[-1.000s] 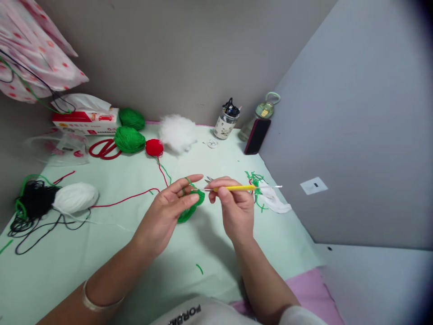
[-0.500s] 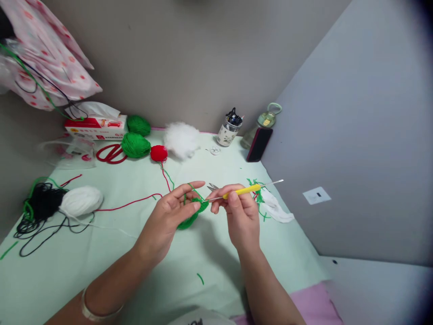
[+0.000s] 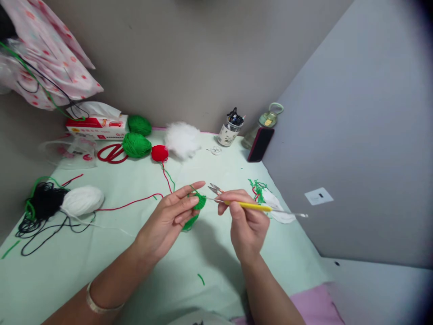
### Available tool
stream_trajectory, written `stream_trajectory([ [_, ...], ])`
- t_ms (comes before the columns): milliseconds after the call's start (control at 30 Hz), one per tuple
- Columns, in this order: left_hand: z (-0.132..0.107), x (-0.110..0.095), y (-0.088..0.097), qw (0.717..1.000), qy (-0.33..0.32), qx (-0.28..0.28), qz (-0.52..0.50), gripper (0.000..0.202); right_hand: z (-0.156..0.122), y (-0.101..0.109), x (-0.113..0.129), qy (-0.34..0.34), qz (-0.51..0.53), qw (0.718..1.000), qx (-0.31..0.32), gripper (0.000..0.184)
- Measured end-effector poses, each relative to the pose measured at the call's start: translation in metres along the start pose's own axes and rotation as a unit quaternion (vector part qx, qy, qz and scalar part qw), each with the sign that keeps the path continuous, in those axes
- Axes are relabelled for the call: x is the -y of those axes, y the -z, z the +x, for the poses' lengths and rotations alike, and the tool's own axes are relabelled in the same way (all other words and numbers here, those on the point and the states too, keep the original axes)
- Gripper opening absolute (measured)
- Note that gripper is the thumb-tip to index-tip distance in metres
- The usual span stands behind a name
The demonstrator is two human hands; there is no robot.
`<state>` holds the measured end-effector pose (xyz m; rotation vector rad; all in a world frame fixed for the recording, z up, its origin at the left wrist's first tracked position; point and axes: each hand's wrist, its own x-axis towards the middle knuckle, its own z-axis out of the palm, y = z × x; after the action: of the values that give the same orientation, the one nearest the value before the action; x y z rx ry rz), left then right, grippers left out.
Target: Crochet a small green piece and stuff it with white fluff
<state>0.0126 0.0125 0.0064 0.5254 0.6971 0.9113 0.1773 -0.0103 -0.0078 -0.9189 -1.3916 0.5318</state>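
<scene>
My left hand (image 3: 169, 214) pinches a small green crochet piece (image 3: 200, 201) between thumb and fingers, and green yarn runs over its raised forefinger. Wrapped round the yellow handle of a crochet hook (image 3: 252, 206) is my right hand (image 3: 248, 221). The hook's thin metal tip points left and meets the edge of the green piece; whether it is inside a stitch I cannot tell. Below the left fingers more green yarn (image 3: 190, 223) shows, partly covered. Small scissors (image 3: 215, 188) lie just behind the right fingers, their handles hidden.
Green yarn balls (image 3: 137, 145), a red ball (image 3: 159, 153) and white stuffing (image 3: 183, 140) sit at the back beside a tissue box (image 3: 98, 127). White yarn (image 3: 83, 200) and black yarn (image 3: 47, 201) lie left. A cup (image 3: 230, 131), phone (image 3: 260, 144) and green scraps (image 3: 259, 189) are right.
The crochet hook has swung, its free end now lower and farther right. My right hand has shifted slightly right and down. The green piece has turned in my left fingers.
</scene>
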Motion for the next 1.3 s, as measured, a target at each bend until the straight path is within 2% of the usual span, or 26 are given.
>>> stream_trajectory([
  [100,-0.002,-0.001,-0.001,0.998,-0.032,0.008,0.049,0.035,0.007,-0.001,0.001,-0.057,0.062,0.996,0.017,0.020],
  [200,-0.003,0.003,-0.002,0.994,-0.053,-0.003,0.093,0.037,0.006,-0.005,0.000,-0.057,0.018,0.998,0.033,0.018],
  [267,-0.003,0.007,-0.003,0.993,-0.068,-0.026,0.093,0.041,0.002,-0.006,0.000,-0.021,-0.039,0.998,0.037,0.018],
  [333,-0.001,0.010,-0.002,0.995,-0.066,-0.036,0.068,0.043,-0.001,-0.006,0.000,0.055,-0.124,0.989,0.054,0.022],
  [400,0.001,0.010,0.000,0.999,-0.036,-0.019,0.022,0.038,-0.002,-0.004,-0.001,0.125,-0.173,0.975,0.064,0.028],
  [433,0.002,0.008,0.001,1.000,-0.016,-0.006,-0.001,0.034,-0.001,-0.003,-0.001,0.132,-0.165,0.976,0.055,0.029],
  [500,0.004,0.005,0.002,0.999,0.010,0.005,-0.030,0.029,0.002,0.000,-0.001,0.078,-0.094,0.992,0.014,0.025],
  [567,0.004,0.002,0.002,1.000,0.001,-0.005,-0.024,0.031,0.006,0.001,-0.002,-0.024,0.007,1.000,-0.015,0.017],
  [600,0.003,0.001,0.001,1.000,-0.011,-0.012,-0.007,0.033,0.008,0.001,-0.003,-0.067,0.049,0.996,-0.016,0.017],
  [667,0.000,0.001,0.000,0.998,-0.038,-0.018,0.041,0.037,0.009,-0.001,-0.003,-0.109,0.085,0.990,0.007,0.020],
  [800,-0.002,0.006,-0.003,0.992,-0.070,-0.015,0.104,0.032,0.006,-0.004,-0.005,-0.123,0.062,0.990,0.021,0.019],
  [1000,-0.001,0.007,-0.001,0.990,-0.072,-0.022,0.118,0.028,0.007,-0.002,-0.006,-0.178,0.142,0.974,0.009,0.021],
  [1200,-0.001,0.005,-0.001,0.990,-0.065,-0.021,0.123,0.037,0.005,-0.003,-0.006,-0.156,0.127,0.979,0.022,0.019],
  [1300,0.000,0.005,-0.002,0.991,-0.059,-0.027,0.121,0.033,0.005,-0.002,-0.005,-0.148,0.124,0.981,-0.001,0.019],
])
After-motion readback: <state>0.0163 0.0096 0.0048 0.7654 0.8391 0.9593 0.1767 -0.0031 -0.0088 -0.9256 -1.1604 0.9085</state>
